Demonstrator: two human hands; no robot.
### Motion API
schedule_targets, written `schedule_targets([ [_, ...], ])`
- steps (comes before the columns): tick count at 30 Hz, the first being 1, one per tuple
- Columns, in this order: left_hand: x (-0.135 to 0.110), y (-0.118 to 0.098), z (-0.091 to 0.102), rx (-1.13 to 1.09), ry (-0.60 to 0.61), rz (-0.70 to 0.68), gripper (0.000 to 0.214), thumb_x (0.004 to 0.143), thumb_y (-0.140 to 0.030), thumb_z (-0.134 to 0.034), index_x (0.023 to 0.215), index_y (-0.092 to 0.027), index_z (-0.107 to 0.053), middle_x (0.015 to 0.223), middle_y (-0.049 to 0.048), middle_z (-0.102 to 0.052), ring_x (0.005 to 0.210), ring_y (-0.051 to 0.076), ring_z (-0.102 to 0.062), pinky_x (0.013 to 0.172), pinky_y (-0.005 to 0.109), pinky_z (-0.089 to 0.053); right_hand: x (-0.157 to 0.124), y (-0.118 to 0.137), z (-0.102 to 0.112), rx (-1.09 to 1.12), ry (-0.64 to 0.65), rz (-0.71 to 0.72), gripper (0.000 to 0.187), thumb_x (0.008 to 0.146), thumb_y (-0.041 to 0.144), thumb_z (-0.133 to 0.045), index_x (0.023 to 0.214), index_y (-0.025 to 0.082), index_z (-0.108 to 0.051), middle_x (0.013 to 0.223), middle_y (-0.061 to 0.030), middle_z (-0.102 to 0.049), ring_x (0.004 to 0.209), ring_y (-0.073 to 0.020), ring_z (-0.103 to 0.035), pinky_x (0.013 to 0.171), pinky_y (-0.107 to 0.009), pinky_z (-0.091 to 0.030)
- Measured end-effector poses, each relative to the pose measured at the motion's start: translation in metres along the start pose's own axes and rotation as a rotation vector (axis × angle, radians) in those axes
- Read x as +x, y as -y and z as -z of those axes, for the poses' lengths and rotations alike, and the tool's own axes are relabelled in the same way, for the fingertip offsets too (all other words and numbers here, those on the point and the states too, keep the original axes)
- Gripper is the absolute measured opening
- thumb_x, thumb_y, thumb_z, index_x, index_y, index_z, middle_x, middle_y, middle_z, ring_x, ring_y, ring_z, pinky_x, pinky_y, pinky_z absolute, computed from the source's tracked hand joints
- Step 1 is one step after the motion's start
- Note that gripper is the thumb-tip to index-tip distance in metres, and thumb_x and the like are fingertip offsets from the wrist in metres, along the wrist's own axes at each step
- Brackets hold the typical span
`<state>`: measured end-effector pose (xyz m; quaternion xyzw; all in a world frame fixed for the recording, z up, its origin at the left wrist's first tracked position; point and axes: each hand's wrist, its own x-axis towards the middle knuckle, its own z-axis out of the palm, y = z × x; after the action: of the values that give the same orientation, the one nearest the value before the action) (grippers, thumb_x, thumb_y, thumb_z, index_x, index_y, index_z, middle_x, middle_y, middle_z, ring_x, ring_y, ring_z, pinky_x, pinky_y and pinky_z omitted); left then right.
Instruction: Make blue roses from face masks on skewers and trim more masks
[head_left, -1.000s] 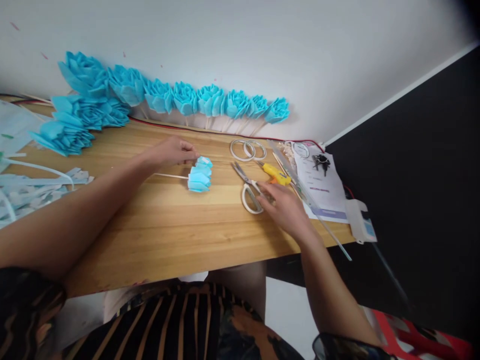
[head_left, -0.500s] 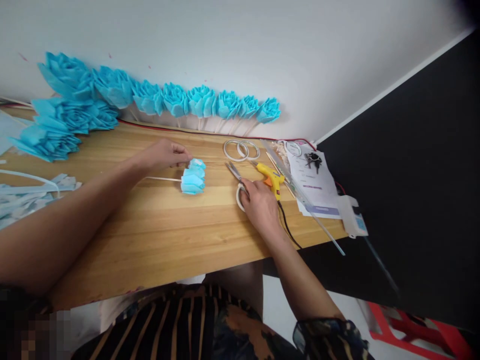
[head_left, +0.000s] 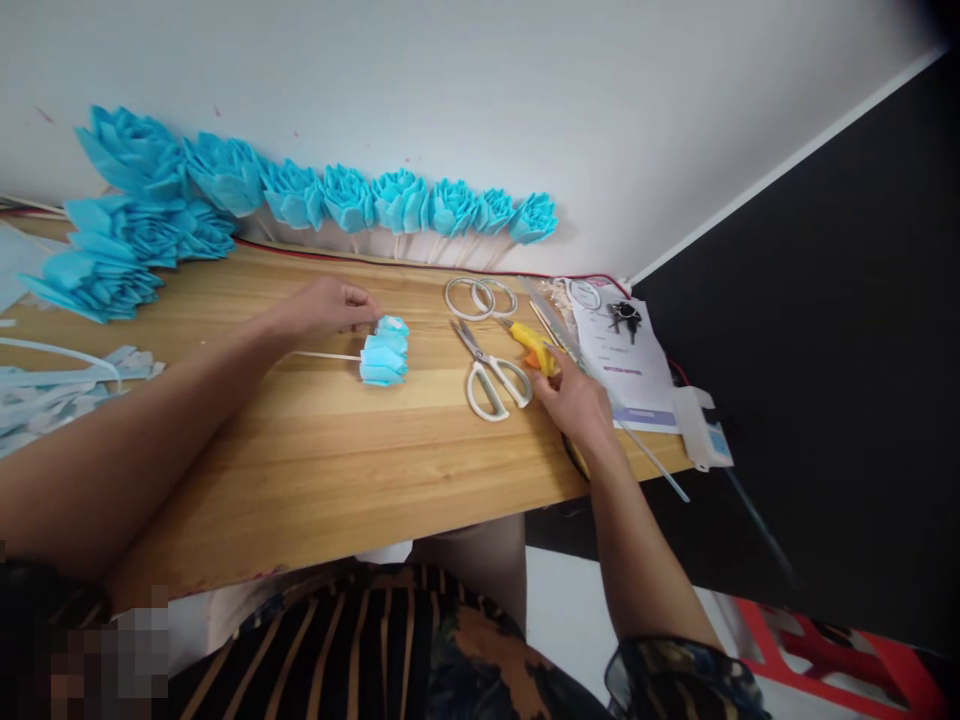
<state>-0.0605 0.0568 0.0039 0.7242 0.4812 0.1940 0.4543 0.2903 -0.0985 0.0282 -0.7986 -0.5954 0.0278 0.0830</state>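
My left hand is closed, thumb and fingertips pinching the edge of a small light-blue petal. This petal touches the top of a small blue artificial flower lying on the table, its thin pale stick stem pointing left under my wrist. My right hand is wrapped round the handle of a yellow hot glue gun, which has an orange trigger and a nozzle pointing up and left. Beside it, scissors with white handles lie on the wood, blades slightly apart.
Finished blue flowers lean along the wall, with bigger ones at the left. Two tape rolls lie behind the scissors. Papers with keys and a clear glue stick are right. Pale-blue scraps lie left.
My right hand has let go of the scissors, leaving them on the table, and has moved right onto the glue gun's handle. My left hand stays at the petal.
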Motion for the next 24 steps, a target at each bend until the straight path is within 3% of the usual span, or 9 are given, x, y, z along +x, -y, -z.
schedule_targets([
  [5, -0.002, -0.005, 0.000, -0.005, 0.015, 0.016, 0.034, 0.070, -0.049, -0.063, 0.076, -0.016, -0.071, 0.068, 0.0030, -0.063, 0.063, 0.014, -0.051, 0.060, 0.022, -0.039, -0.008, 0.011, 0.007, 0.124, -0.066, -0.100, 0.062, 0.086, 0.032, -0.052, 0.146, 0.020, -0.050, 0.084, -0.0068, -0.075, 0.081, -0.0287, -0.068, 0.075, -0.039, -0.049],
  [10, -0.003, -0.007, 0.001, -0.016, 0.024, 0.035, 0.033, 0.067, -0.046, -0.064, 0.075, -0.015, -0.070, 0.070, 0.0038, -0.065, 0.063, 0.013, -0.051, 0.060, 0.023, -0.038, -0.036, 0.027, 0.007, 0.283, -0.083, -0.023, 0.064, 0.084, 0.034, -0.052, 0.146, 0.020, -0.048, 0.076, -0.0012, -0.070, 0.072, -0.0238, -0.066, 0.071, -0.036, -0.047],
  [14, -0.001, -0.003, 0.000, -0.029, 0.009, 0.015, 0.035, 0.067, -0.049, -0.065, 0.076, -0.015, -0.070, 0.070, 0.0032, -0.065, 0.062, 0.013, -0.049, 0.060, 0.023, -0.038, -0.045, 0.038, 0.000, 0.242, -0.087, 0.058, 0.058, 0.085, 0.033, -0.052, 0.141, 0.020, -0.054, 0.080, -0.0025, -0.070, 0.070, -0.0223, -0.065, 0.071, -0.035, -0.047],
  [19, 0.000, -0.001, 0.001, -0.022, 0.014, -0.007, 0.037, 0.068, -0.053, -0.065, 0.075, -0.017, -0.070, 0.069, 0.0027, -0.064, 0.063, 0.013, -0.050, 0.060, 0.023, -0.038, -0.042, 0.042, -0.002, 0.106, -0.009, 0.113, 0.062, 0.089, 0.042, -0.055, 0.147, 0.021, -0.049, 0.079, -0.0038, -0.072, 0.072, -0.0254, -0.067, 0.067, -0.034, -0.046],
  [24, -0.002, -0.004, 0.001, -0.011, 0.008, -0.001, 0.033, 0.068, -0.050, -0.066, 0.075, -0.018, -0.070, 0.067, 0.0017, -0.063, 0.062, 0.013, -0.051, 0.059, 0.022, -0.038, -0.035, 0.032, 0.000, 0.069, -0.052, 0.047, 0.066, 0.087, 0.033, -0.052, 0.151, 0.023, -0.044, 0.071, -0.0026, -0.072, 0.069, -0.0268, -0.067, 0.066, -0.035, -0.046],
])
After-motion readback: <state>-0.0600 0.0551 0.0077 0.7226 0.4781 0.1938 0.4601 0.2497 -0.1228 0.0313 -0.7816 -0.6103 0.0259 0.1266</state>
